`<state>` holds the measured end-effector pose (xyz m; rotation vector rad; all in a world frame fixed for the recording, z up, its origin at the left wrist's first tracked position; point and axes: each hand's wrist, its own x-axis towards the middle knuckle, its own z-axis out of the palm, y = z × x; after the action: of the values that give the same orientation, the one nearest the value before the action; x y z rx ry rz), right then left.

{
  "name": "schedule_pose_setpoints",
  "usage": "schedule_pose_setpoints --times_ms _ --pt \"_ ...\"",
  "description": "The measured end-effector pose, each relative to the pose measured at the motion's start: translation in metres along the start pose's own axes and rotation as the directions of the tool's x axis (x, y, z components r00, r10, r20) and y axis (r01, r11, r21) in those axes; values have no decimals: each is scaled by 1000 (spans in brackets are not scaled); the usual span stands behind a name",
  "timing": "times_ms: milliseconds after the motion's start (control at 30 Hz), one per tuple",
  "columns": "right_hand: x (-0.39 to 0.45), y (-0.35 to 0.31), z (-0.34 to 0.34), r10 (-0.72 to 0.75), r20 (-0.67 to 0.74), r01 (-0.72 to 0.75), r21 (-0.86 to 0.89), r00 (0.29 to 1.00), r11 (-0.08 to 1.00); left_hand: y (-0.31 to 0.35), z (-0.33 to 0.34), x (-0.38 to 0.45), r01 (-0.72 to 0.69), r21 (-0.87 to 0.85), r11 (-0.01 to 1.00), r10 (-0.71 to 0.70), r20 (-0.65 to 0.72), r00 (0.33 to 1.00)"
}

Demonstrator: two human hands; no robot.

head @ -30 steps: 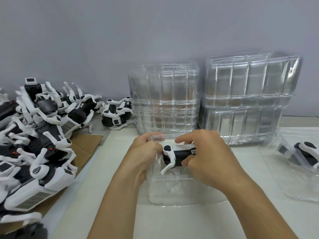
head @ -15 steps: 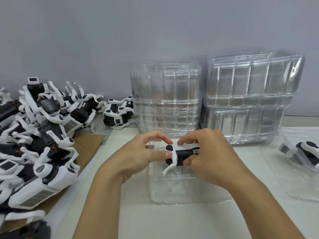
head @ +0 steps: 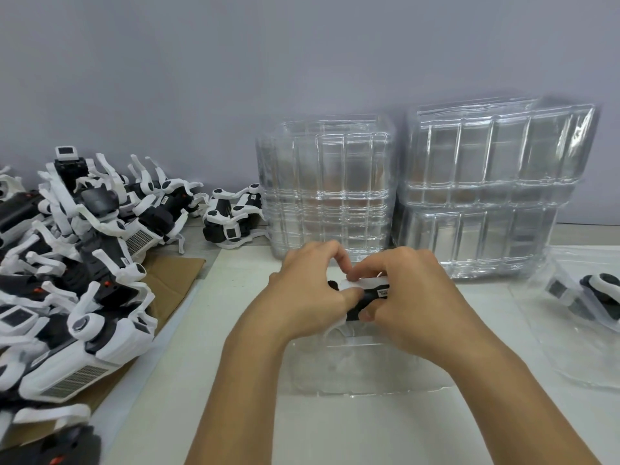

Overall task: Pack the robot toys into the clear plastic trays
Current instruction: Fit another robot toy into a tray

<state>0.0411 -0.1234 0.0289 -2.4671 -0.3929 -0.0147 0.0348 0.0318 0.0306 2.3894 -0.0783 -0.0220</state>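
- Clear plastic, thin and glossy, forms the open tray (head: 365, 367) on the white table (head: 335, 431) just below both hands; the robot toy (head: 367, 297) is held above its far edge, not yet seated in it.
- Compared with a second ago, the left hand (head: 308, 290) has let go of the tray wall and come up onto the toy, thumb laid across its near end. The white leg that hung free below the body is now mostly hidden behind that hand (likely being folded in, though I cannot see the joint).
- I judge this as the tucking step before the toy drops into the tray, so the packing of this piece is near its end.
- The right hand (head: 406, 297) pinches the toy, fingers curled over the white top and thumb under the black body. The left hand also grips it, fingers curled.
- The toy's long axis runs roughly left to right across the view, tilted a little, lower toward the left; which end is the head I cannot tell.
- Stacked empty trays (head: 325, 189) stand behind, a heap of unpacked toys (head: 84, 263) lies at left, and a packed tray (head: 583, 317) sits at right.
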Motion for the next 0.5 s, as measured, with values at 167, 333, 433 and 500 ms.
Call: schedule_pose_setpoints --times_ms 167,333,433,500 --pt "2 5 -3 13 33 -14 29 999 999 -10 5 2 25 -41 999 -28 -67 997" --pt "3 13 -20 32 -31 -33 -18 999 999 -13 10 4 -17 -38 999 12 -135 991" --pt "2 20 -37 96 -72 -105 -138 993 985 -13 12 5 -22 -34 999 17 -147 989" --pt "0 24 -44 135 -71 -143 -132 988 981 -13 11 5 -24 -35 999 19 -144 989"
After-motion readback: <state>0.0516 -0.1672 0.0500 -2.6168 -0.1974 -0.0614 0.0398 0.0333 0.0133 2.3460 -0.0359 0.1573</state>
